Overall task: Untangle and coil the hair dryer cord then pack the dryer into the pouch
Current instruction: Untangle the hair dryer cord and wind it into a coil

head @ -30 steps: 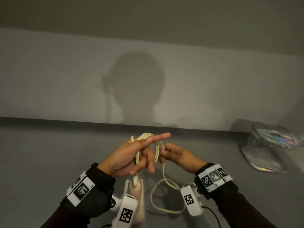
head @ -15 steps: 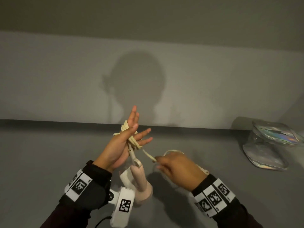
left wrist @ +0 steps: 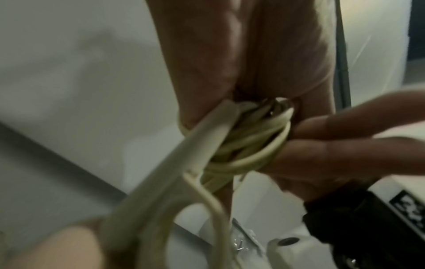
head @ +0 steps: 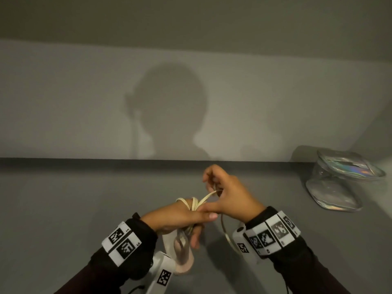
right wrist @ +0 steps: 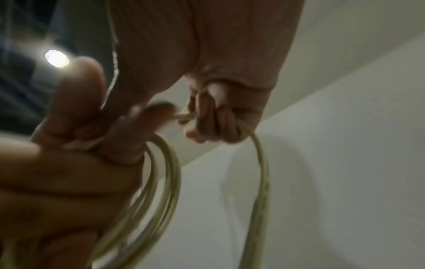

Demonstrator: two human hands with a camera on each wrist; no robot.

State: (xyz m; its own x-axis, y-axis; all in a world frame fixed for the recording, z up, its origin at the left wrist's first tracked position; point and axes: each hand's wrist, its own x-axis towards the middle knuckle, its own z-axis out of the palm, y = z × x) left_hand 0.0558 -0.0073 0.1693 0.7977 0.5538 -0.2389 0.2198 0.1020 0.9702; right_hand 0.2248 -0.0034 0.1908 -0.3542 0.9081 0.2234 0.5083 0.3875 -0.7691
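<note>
Cream flat cord [head: 195,203] is wound in several loops round the left hand [head: 176,217], fingers pretty much straight. Right hand [head: 231,196] pinches the loose run. Pale pink plastic hair dryer [head: 182,255] sits just below the left hand.

Head view dim and grey. Light from behind throws a head shadow [head: 167,111] on the wall [head: 63,102] at 12. Iridescent glare on the pouch [head: 347,166] at 3. Edges bow. Wrist views motion-blurred; lamp [right wrist: 57,58] flares at 10.
</note>
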